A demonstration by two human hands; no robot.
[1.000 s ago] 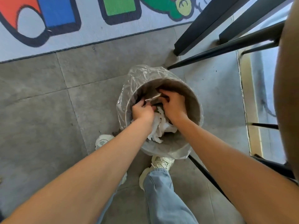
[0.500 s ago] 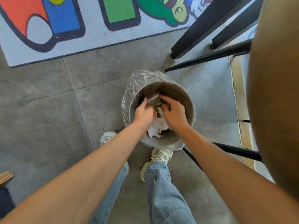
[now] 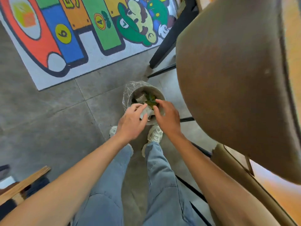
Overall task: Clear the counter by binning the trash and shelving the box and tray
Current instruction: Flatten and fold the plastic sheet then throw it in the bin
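A round bin (image 3: 130, 90) lined with a clear plastic bag stands on the grey tiled floor just ahead of my feet. Inside it lie white crumpled paper (image 3: 147, 111) and green wrapper trash (image 3: 150, 99). My left hand (image 3: 132, 123) hovers over the bin's near rim with fingers loosely spread and nothing in it. My right hand (image 3: 167, 116) hangs over the bin's right side, fingers relaxed and pointing down at the trash, also holding nothing. The counter, box and tray are out of view.
A brown upholstered chair back (image 3: 228, 79) fills the right side, with black chair and table legs (image 3: 171, 35) beyond the bin. A colourful play rug (image 3: 81, 38) covers the floor at the back left. A wooden edge (image 3: 24, 181) shows at the lower left.
Both hands have come up out of the bin and let go of the green and white trash, which now lies inside. My head has risen, so the bin looks smaller and farther.
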